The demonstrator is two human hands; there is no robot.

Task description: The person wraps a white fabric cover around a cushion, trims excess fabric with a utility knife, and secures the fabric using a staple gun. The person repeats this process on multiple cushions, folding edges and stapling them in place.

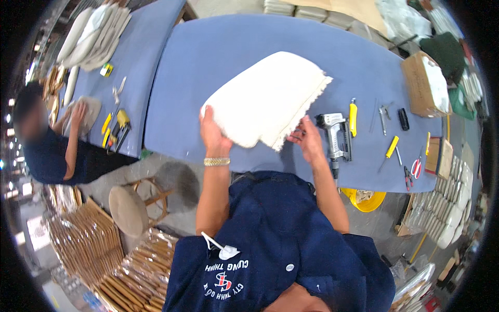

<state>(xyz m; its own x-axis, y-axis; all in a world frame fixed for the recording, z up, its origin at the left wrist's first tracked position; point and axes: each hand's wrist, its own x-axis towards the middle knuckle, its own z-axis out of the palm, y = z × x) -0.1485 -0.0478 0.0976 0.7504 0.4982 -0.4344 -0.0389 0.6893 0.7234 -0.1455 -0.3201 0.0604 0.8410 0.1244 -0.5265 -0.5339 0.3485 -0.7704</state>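
The cream fabric-covered cushion lies tilted on the blue table, its near edge lifted toward the person. It looks soft and light, with loose fabric that would give and slip under a grip, so the firmer padded edges seem the best places to hold. The left hand clasps the near left corner, fingers closed around it; the right hand pinches the frayed fabric hem at the near right edge. Just beside the right hand stands a grey staple gun, close enough to be knocked, with a yellow utility knife, pliers and red-handled scissors farther right. A co-worker's hand presses another pad at the next table
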